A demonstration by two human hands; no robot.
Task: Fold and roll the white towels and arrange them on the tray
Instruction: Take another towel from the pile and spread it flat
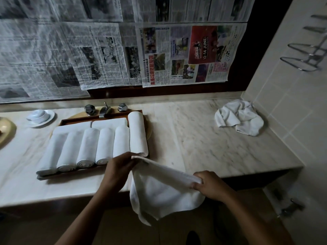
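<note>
Head view, lower centre of the frame: two hands stretch one white towel point(164, 190) open over the front edge of a marble counter point(203, 138). The left hand point(120, 170) pinches one top corner and the right hand point(208, 184) grips the other, and the cloth hangs down between them. Just beyond the left hand, at centre left, a wooden tray point(77, 119) carries eight rolled towels point(104, 145): five side by side in front, one longer roll along the right side, and two laid crosswise behind. A crumpled heap point(238, 117) of white cloth lies at right on the counter, well apart from the tray; how many towels are in it cannot be told. Behind the tray stand one faucet point(104, 111) and two knobs point(89, 109). One cup point(38, 114) sits on a saucer at left. Newspaper sheets point(106, 50) cover the upper frame.
</note>
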